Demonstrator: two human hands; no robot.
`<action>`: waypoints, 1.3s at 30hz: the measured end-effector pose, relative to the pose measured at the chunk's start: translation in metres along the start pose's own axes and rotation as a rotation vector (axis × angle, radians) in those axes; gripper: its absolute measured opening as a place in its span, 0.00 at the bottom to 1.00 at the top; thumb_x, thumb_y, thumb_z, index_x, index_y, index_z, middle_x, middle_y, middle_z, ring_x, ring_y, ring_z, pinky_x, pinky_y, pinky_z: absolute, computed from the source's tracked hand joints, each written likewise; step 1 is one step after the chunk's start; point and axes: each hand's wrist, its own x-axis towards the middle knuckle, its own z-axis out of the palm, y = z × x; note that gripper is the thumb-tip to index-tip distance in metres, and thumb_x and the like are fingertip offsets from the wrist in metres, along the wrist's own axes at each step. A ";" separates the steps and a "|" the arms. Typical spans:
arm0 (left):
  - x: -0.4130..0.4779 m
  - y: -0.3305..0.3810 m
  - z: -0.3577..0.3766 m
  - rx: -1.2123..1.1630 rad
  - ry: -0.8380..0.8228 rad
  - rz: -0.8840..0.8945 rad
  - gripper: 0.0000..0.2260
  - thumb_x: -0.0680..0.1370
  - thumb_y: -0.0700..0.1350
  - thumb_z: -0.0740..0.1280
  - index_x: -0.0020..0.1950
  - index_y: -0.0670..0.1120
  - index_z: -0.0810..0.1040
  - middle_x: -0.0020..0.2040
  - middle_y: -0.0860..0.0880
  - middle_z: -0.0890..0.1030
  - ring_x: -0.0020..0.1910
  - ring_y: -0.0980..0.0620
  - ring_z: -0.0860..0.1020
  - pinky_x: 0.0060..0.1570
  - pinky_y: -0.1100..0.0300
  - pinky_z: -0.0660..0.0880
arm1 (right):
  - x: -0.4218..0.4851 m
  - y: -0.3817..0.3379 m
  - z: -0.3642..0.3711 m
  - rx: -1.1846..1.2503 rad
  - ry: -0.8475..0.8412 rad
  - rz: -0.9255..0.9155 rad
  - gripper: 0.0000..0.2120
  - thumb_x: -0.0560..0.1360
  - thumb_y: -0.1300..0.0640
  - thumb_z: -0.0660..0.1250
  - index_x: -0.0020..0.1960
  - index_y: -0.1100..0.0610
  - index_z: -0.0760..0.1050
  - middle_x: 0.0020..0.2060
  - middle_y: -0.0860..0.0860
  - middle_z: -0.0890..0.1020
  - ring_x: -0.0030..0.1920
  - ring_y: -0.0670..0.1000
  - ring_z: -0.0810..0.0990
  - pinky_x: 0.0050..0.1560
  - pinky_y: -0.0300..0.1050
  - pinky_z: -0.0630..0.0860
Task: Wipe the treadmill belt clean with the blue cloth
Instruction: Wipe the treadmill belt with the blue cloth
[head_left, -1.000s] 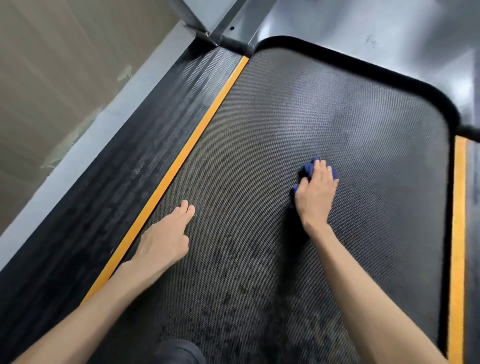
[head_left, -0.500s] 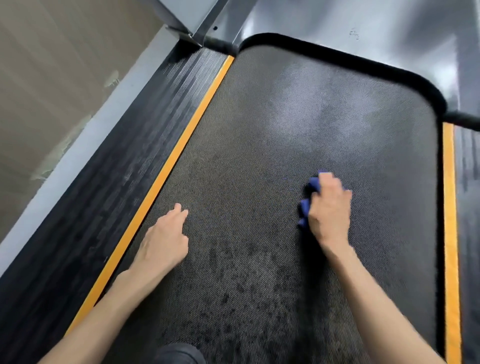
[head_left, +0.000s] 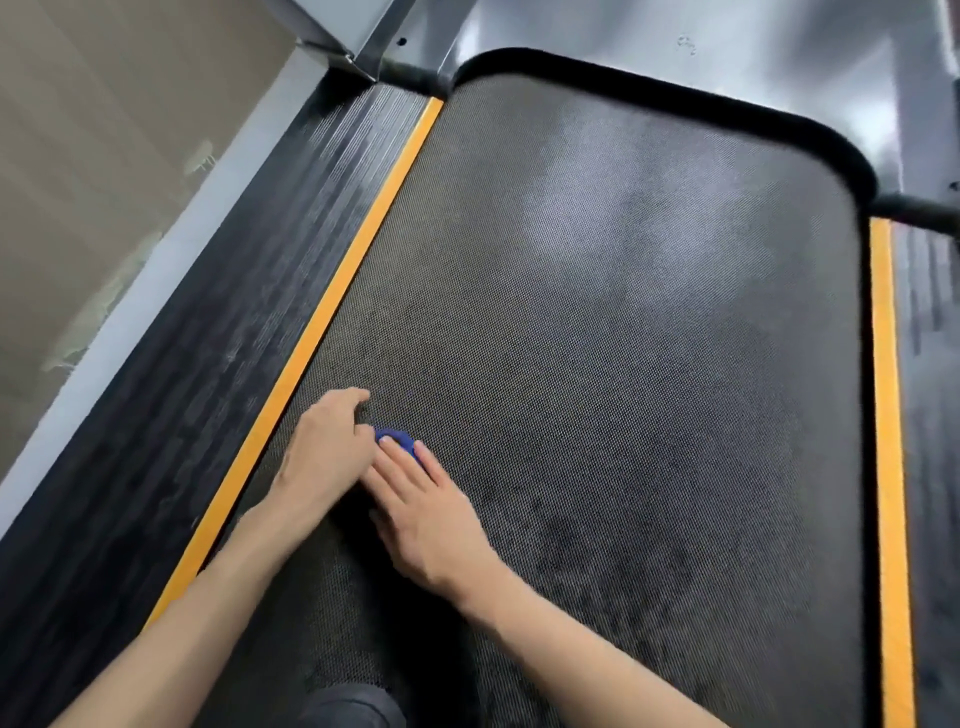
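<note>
1. Under the fingers of the right hand, the cloth is lying bunched up on the belt.
2. The right hand is lying flat with straight fingers. It is pressing down on the cloth and is not closing round it.
3. Only a small blue bit of the cloth is peeking out past the fingertips. The rest is hiding under the hand.
4. Just left of the cloth, the left hand is resting on the belt. Its side is touching the right hand's fingers.
5. The left hand's fingers are bending loosely, and it is holding nothing that I can see.
6. Just left of the left hand, a yellow strip is running along the belt's edge.
7. Farther left of that hand, a dark ribbed rail is lying beside the strip, and the tan floor is showing past it.
8. Right of the right hand, near the wrist, dark marks are showing on the belt.
9. Well ahead of both hands, a pale patch is shining on the belt.
10. Far right of the hands, a second strip is running along the other edge.
11. Below the arms, a dark round thing is poking in at the bottom. I cannot tell what it is.
</note>
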 end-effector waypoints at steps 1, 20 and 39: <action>0.001 0.000 0.004 0.018 0.000 0.005 0.20 0.74 0.35 0.60 0.67 0.41 0.70 0.67 0.43 0.70 0.66 0.44 0.69 0.65 0.53 0.64 | -0.004 0.014 -0.005 0.001 0.015 -0.007 0.26 0.74 0.51 0.55 0.71 0.54 0.65 0.70 0.50 0.68 0.71 0.49 0.64 0.71 0.49 0.56; -0.003 -0.007 0.004 0.116 0.008 0.035 0.24 0.73 0.33 0.58 0.68 0.47 0.71 0.71 0.49 0.68 0.68 0.46 0.68 0.64 0.49 0.68 | 0.017 0.055 -0.024 0.075 0.150 0.273 0.27 0.70 0.58 0.59 0.69 0.59 0.66 0.68 0.53 0.69 0.69 0.53 0.66 0.70 0.52 0.58; -0.010 0.012 0.018 0.303 0.069 0.026 0.19 0.77 0.35 0.56 0.66 0.43 0.71 0.70 0.45 0.69 0.64 0.43 0.71 0.61 0.49 0.67 | -0.039 0.220 -0.099 -0.077 0.488 1.139 0.23 0.69 0.59 0.56 0.63 0.64 0.70 0.61 0.61 0.74 0.63 0.62 0.70 0.63 0.58 0.61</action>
